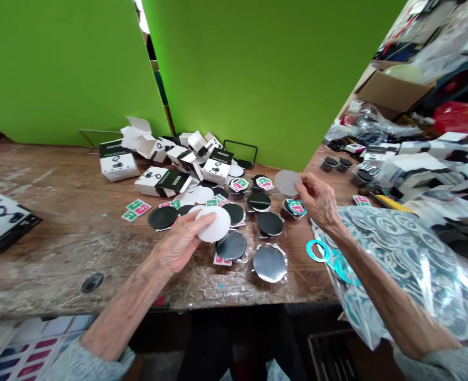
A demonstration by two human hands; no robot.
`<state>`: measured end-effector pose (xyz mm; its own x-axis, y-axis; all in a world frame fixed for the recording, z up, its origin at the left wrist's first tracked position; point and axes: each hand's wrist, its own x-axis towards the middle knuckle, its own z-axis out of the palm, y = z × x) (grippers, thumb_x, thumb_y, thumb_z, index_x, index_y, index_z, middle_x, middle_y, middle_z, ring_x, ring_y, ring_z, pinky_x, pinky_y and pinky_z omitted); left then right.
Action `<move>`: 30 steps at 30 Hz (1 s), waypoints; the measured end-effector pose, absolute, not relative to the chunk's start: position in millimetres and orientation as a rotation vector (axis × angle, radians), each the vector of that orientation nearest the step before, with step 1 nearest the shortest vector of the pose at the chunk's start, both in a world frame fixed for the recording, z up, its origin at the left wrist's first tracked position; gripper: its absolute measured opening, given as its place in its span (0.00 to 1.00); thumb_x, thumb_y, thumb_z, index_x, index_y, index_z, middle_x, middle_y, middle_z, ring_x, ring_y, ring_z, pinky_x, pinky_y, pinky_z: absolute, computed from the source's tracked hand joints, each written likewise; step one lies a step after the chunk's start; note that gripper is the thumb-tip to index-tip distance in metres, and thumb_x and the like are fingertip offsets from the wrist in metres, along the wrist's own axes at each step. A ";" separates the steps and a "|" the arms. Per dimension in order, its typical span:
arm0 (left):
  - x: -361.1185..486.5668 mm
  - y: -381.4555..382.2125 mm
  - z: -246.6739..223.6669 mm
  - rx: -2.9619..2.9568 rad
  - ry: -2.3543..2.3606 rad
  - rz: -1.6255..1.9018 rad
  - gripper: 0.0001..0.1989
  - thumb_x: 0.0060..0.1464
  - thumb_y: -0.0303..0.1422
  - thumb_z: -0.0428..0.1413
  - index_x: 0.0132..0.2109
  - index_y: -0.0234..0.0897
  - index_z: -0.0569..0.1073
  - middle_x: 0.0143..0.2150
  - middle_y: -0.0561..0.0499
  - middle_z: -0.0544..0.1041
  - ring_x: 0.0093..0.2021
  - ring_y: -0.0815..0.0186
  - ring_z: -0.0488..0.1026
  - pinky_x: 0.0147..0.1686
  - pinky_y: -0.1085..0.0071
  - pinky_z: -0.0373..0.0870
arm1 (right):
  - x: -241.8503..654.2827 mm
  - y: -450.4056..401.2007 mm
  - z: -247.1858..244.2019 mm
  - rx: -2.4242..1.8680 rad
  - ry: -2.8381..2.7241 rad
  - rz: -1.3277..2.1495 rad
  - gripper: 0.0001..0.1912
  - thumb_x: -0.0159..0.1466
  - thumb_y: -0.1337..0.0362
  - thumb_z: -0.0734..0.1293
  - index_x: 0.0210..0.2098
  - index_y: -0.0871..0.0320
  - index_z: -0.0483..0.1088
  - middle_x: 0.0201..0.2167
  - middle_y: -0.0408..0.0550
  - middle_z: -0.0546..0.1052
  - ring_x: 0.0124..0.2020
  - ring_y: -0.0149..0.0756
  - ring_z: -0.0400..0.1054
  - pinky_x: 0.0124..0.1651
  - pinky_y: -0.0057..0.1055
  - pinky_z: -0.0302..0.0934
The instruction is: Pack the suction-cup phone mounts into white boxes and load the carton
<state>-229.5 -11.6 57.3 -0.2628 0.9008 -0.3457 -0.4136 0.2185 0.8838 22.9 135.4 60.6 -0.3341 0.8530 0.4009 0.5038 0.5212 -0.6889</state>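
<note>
Head view: the left hand (180, 244) grips a white disc (214, 224), while the right hand (320, 202) pinches a grey disc (287, 182) by its edge, with black discs (258, 201) lying on the bench between them.

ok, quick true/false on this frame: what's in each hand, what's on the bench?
1. The left hand holds a white round disc. True.
2. The right hand is empty. False: it pinches a pale grey disc at its fingertips.
3. Black discs in clear film lie between the hands. True.
4. The bench top is glass. False: the bench top is scuffed, worn wood.
5. The teal rings are stacked in a cardboard box. False: the teal rings are with a clear plastic bag.
</note>
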 end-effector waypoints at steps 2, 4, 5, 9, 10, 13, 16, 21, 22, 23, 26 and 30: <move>-234.4 -12.0 56.8 0.467 1.291 1.385 0.17 0.40 0.32 0.68 0.40 0.33 0.79 0.42 0.46 0.80 0.37 0.67 0.75 0.36 0.77 0.74 | 51.4 145.9 50.2 -1.183 -2.217 0.049 0.12 0.68 0.63 0.57 0.42 0.57 0.71 0.31 0.49 0.75 0.33 0.38 0.67 0.36 0.32 0.57; -235.5 -11.5 55.5 0.431 1.276 1.374 0.16 0.40 0.30 0.68 0.40 0.32 0.79 0.42 0.46 0.80 0.38 0.66 0.75 0.36 0.77 0.75 | 71.2 146.2 35.8 -1.176 -2.454 -0.321 0.14 0.67 0.69 0.56 0.46 0.59 0.71 0.37 0.53 0.76 0.38 0.41 0.67 0.40 0.34 0.56; -235.1 -11.0 54.6 0.426 1.263 1.368 0.16 0.40 0.30 0.68 0.40 0.32 0.79 0.43 0.46 0.80 0.38 0.66 0.75 0.36 0.77 0.75 | 77.4 143.6 28.6 -1.151 -2.552 -0.436 0.15 0.67 0.71 0.56 0.47 0.59 0.71 0.39 0.55 0.76 0.39 0.42 0.67 0.41 0.35 0.56; -231.8 -6.7 49.7 0.443 1.214 1.425 0.16 0.41 0.28 0.66 0.41 0.33 0.79 0.45 0.46 0.79 0.41 0.64 0.75 0.36 0.74 0.76 | 82.0 127.2 16.7 -1.081 -2.664 -0.562 0.13 0.67 0.67 0.58 0.45 0.61 0.72 0.44 0.58 0.75 0.43 0.46 0.66 0.46 0.38 0.58; -230.2 -4.8 49.0 0.458 1.212 1.434 0.16 0.41 0.28 0.66 0.41 0.33 0.79 0.45 0.45 0.79 0.41 0.64 0.75 0.36 0.74 0.75 | 78.3 123.1 19.8 -1.078 -2.629 -0.505 0.13 0.67 0.66 0.58 0.44 0.61 0.72 0.44 0.58 0.75 0.44 0.47 0.66 0.47 0.39 0.59; -220.6 3.1 50.3 0.514 1.217 1.415 0.16 0.41 0.29 0.66 0.41 0.31 0.79 0.43 0.44 0.79 0.40 0.64 0.75 0.36 0.74 0.74 | 52.7 109.1 39.8 -1.055 -2.469 -0.090 0.13 0.68 0.64 0.57 0.45 0.59 0.71 0.42 0.55 0.75 0.43 0.43 0.68 0.46 0.38 0.61; -205.4 10.8 55.0 0.551 1.184 1.410 0.15 0.42 0.31 0.66 0.40 0.31 0.79 0.40 0.45 0.80 0.36 0.66 0.74 0.35 0.74 0.72 | 10.4 91.7 61.0 -0.997 -2.324 0.565 0.14 0.68 0.58 0.58 0.47 0.56 0.69 0.37 0.47 0.76 0.36 0.36 0.69 0.40 0.33 0.62; -211.6 14.8 54.1 0.717 1.212 1.329 0.18 0.43 0.39 0.66 0.39 0.32 0.78 0.34 0.47 0.78 0.32 0.68 0.73 0.35 0.74 0.70 | -40.7 94.7 68.0 -0.788 -2.108 1.347 0.12 0.65 0.55 0.60 0.36 0.57 0.66 0.27 0.41 0.72 0.25 0.31 0.66 0.26 0.26 0.57; -222.1 15.9 50.9 0.787 1.300 1.316 0.18 0.45 0.41 0.64 0.39 0.32 0.77 0.34 0.47 0.78 0.32 0.68 0.72 0.34 0.74 0.69 | -43.6 104.3 66.4 -0.814 -2.106 1.276 0.11 0.65 0.56 0.60 0.35 0.58 0.66 0.26 0.41 0.72 0.25 0.30 0.66 0.26 0.26 0.56; -235.2 17.7 46.6 0.889 1.446 1.286 0.18 0.47 0.43 0.62 0.40 0.33 0.77 0.34 0.47 0.78 0.32 0.68 0.73 0.34 0.74 0.69 | -45.0 116.0 64.4 -0.872 -2.120 1.115 0.10 0.65 0.58 0.60 0.34 0.58 0.66 0.26 0.41 0.72 0.24 0.30 0.65 0.27 0.26 0.55; -279.6 27.8 31.2 1.226 1.994 1.077 0.17 0.53 0.41 0.55 0.44 0.34 0.76 0.37 0.47 0.77 0.36 0.64 0.73 0.37 0.70 0.69 | -49.2 152.6 57.6 -1.028 -2.207 0.414 0.09 0.66 0.63 0.59 0.36 0.58 0.69 0.27 0.44 0.74 0.27 0.33 0.65 0.32 0.29 0.53; -320.9 39.9 15.8 1.402 2.348 0.844 0.19 0.49 0.36 0.57 0.47 0.32 0.76 0.47 0.40 0.74 0.51 0.51 0.67 0.52 0.56 0.63 | -70.2 177.3 45.7 -0.980 -2.490 -0.279 0.14 0.68 0.69 0.55 0.44 0.60 0.72 0.36 0.53 0.77 0.36 0.40 0.66 0.40 0.34 0.51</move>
